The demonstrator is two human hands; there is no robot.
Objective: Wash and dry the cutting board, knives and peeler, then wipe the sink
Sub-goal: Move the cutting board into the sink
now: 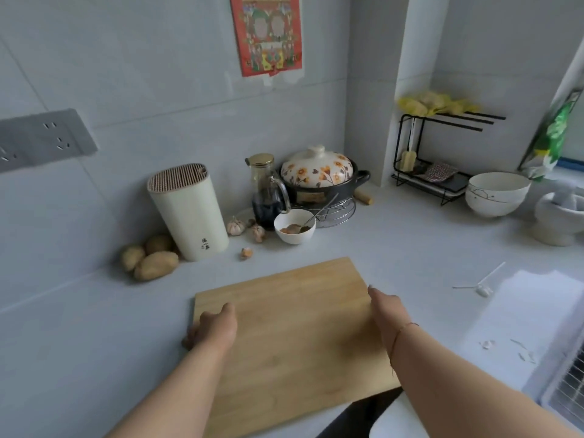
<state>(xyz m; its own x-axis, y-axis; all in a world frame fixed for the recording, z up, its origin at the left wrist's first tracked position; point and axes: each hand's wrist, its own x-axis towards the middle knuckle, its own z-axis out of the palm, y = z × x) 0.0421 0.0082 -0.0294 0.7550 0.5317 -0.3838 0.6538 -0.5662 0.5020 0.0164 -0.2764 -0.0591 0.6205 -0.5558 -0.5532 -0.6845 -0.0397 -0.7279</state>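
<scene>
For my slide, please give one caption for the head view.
Both hands, left hand and right hand, hold the wooden cutting board by its sides on the counter.

The left hand [215, 327]'s fingers curl out of sight over the board [294, 336]'s left edge, the right hand [387, 306]'s grip on the far edge cannot be judged, and the picture's edges crop the socket [41, 139] and mortar [561, 216].

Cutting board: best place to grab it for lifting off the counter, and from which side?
Take the cutting board by its two short side edges, one hand from each side. It lies flat on the counter, so only the edges offer a grip. The left hand and right hand already sit at those edges.
</scene>
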